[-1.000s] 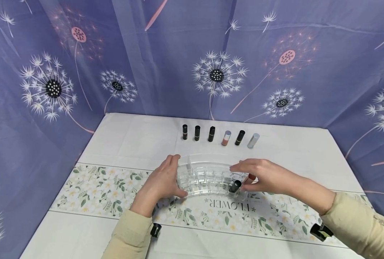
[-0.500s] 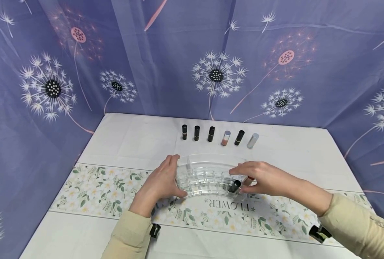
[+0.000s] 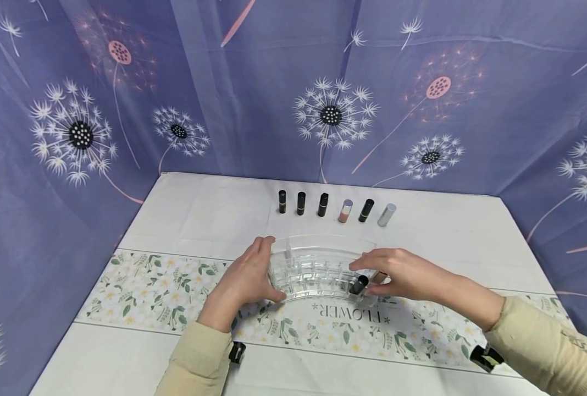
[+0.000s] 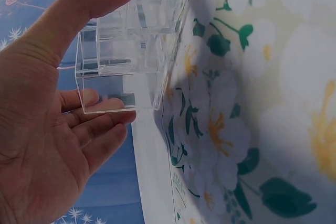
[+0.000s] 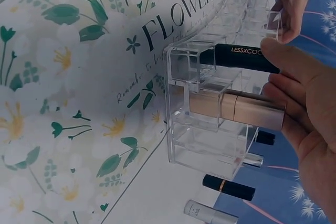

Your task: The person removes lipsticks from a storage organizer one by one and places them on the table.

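A clear stepped lipstick organizer [image 3: 313, 269] stands on the table, curved, with many small compartments. My left hand [image 3: 246, 275] holds its left end, thumb at the front and fingers behind, as the left wrist view [image 4: 47, 98] also shows. Around the right end is my right hand [image 3: 402, 272], its fingers loosely bent. In the right wrist view a black lipstick [image 5: 241, 56] and a rose-gold lipstick [image 5: 231, 106] sit in neighbouring compartments. The right thumb is at the black one's cap; the other fingers lie beside and behind the gold one's cap. Exact contact is unclear.
Behind the organizer, several lipsticks stand in a row, from a black one [image 3: 282, 202] on the left to a silver one [image 3: 387, 215] on the right. A floral runner [image 3: 175, 286] crosses the white table. Purple dandelion curtains [image 3: 254, 110] enclose the back and sides.
My right hand has shifted slightly left and down, and the rose-gold lipstick's top with it, its reddish look turning brownish. My left hand and the organizer stay nearly still.
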A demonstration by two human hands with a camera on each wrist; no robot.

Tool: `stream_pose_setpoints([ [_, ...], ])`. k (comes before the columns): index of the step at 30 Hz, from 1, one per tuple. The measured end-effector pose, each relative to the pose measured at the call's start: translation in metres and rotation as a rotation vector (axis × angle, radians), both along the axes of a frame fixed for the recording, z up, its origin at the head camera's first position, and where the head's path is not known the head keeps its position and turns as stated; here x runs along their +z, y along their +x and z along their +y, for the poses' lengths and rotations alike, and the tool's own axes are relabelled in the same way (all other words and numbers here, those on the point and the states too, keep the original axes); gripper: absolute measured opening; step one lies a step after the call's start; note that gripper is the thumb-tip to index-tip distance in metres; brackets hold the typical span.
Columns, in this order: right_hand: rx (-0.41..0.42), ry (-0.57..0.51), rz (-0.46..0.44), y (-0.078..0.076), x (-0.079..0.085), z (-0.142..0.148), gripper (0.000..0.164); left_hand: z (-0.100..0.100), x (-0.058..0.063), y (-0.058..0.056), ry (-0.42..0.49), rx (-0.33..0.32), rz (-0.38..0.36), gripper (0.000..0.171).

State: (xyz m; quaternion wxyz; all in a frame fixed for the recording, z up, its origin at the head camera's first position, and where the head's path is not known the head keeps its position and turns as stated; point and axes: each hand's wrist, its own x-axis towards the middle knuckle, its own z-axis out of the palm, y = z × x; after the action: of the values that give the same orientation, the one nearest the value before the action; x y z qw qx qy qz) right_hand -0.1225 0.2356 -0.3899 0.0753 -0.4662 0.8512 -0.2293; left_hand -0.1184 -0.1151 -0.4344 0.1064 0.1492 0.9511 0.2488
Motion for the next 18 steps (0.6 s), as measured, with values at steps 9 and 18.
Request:
stream_pose_setpoints([
  [9, 0.021, -0.036, 0.003, -0.002, -0.0054, -0.0002, 0.044, 0.0008, 0.0006, 0.0003, -0.007, 0.002, -0.001, 0.127],
  [18, 0.021, -0.044, 0.015, -0.0017, -0.0076, -0.0005, 0.039, 0.0005, 0.0011, 0.0004, -0.009, -0.002, -0.003, 0.128],
])
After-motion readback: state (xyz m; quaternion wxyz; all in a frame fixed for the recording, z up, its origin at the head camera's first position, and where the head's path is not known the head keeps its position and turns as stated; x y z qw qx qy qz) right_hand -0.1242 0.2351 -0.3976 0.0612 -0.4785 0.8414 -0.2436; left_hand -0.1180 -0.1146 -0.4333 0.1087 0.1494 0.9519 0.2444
